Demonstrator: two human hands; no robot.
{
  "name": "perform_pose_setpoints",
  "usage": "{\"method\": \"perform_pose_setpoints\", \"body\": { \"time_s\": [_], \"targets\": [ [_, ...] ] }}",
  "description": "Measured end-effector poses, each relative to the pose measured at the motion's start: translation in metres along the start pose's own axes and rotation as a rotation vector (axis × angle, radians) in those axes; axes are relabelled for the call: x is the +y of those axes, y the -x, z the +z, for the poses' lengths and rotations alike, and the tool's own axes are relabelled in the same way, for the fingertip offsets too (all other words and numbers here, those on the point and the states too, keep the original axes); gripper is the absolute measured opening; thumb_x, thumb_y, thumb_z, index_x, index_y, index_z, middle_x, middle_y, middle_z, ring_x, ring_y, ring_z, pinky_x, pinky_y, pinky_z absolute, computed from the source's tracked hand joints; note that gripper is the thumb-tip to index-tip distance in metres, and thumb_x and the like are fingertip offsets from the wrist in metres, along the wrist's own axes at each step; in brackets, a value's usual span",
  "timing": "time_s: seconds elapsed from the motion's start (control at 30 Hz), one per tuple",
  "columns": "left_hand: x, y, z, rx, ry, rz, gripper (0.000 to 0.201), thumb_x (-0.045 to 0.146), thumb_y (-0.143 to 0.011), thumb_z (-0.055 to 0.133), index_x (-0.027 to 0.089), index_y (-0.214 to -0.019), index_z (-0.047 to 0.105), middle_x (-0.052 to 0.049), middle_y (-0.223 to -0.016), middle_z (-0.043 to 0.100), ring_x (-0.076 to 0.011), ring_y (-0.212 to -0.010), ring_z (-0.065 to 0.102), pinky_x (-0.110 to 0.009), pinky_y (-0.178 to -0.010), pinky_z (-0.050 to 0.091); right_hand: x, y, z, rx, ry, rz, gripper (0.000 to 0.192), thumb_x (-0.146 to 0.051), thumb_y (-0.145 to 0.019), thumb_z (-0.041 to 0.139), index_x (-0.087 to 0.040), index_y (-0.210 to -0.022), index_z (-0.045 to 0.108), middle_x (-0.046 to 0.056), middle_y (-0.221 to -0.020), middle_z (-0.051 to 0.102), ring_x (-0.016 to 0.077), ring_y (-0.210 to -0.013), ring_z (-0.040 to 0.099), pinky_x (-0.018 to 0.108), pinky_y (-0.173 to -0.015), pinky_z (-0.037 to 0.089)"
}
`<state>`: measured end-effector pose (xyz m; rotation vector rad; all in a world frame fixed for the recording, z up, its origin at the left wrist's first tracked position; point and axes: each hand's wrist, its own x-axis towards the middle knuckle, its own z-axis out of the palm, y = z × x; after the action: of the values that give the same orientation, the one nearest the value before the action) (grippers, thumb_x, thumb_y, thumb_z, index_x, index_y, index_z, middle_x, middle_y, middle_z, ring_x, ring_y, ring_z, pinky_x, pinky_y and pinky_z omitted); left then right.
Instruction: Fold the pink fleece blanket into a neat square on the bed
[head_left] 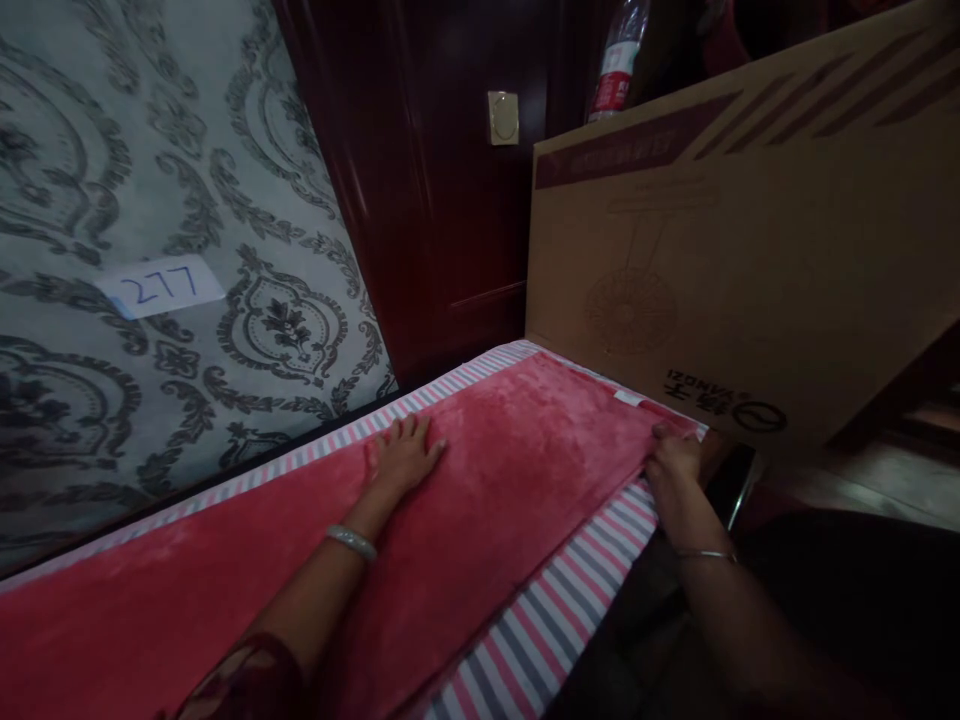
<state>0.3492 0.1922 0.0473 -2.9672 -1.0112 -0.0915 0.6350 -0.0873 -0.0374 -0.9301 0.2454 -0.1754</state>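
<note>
A long red plush blanket [495, 480] lies folded in a strip over a striped sheet [555, 600] of pink, grey and white. My left hand [405, 455] rests flat on the blanket near its far edge, fingers spread. At the blanket's right end, my right hand [673, 455] has its fingers closed on the near corner. A small white tag [628, 398] shows along that end, close to my right hand. Both wrists wear bracelets.
A large cardboard box [735, 240] stands upright just beyond the blanket's right end. Behind its top edge is a plastic bottle [619, 70]. A dark red wooden panel [442, 200] and a patterned wall [172, 200] with a paper marked 277 [169, 286] border the far side.
</note>
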Motion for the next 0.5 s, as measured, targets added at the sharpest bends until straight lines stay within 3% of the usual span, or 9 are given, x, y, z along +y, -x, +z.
{"method": "perform_pose_setpoints", "body": {
  "time_s": [0.13, 0.2, 0.37, 0.5],
  "targets": [
    [0.048, -0.039, -0.003, -0.004, 0.052, 0.255, 0.067, 0.056, -0.099, 0.029, 0.024, -0.157, 0.026, -0.008, -0.166, 0.018, -0.0325, -0.153, 0.011, -0.061, -0.12, 0.01, -0.004, 0.007, 0.002, 0.003, -0.025, 0.007, 0.022, -0.006, -0.063, 0.059, -0.022, -0.073, 0.047, -0.008, -0.064, 0.051, 0.0087, -0.049, 0.048, 0.022, -0.045, 0.051],
    [0.063, -0.059, 0.005, -0.033, 0.082, 0.251, 0.068, 0.059, -0.098, 0.027, 0.025, -0.157, 0.026, -0.008, -0.167, 0.017, -0.0342, -0.153, 0.011, -0.064, -0.119, 0.01, -0.005, 0.008, 0.001, -0.009, -0.059, 0.009, 0.022, -0.006, -0.062, 0.059, -0.021, -0.075, 0.048, -0.008, -0.067, 0.053, 0.0082, -0.05, 0.05, 0.022, -0.049, 0.054],
    [0.069, -0.082, 0.029, -0.031, 0.072, 0.126, 0.074, 0.067, -0.094, 0.025, 0.028, -0.157, 0.026, -0.007, -0.166, 0.018, -0.0421, -0.151, 0.013, -0.07, -0.114, 0.015, -0.006, 0.004, -0.003, -0.035, -0.081, 0.004, 0.026, -0.004, -0.059, 0.061, -0.02, -0.075, 0.048, -0.006, -0.07, 0.055, 0.0091, -0.056, 0.055, 0.025, -0.056, 0.058],
    [0.066, -0.088, 0.02, -0.15, 0.113, 0.127, 0.079, 0.071, -0.091, 0.027, 0.03, -0.158, 0.022, -0.006, -0.167, 0.012, -0.0406, -0.152, 0.008, -0.067, -0.116, 0.011, -0.006, 0.003, -0.003, -0.058, -0.081, -0.006, 0.026, -0.005, -0.06, 0.064, -0.02, -0.075, 0.049, -0.006, -0.07, 0.057, 0.0104, -0.058, 0.058, 0.03, -0.062, 0.061]
  ]
}}
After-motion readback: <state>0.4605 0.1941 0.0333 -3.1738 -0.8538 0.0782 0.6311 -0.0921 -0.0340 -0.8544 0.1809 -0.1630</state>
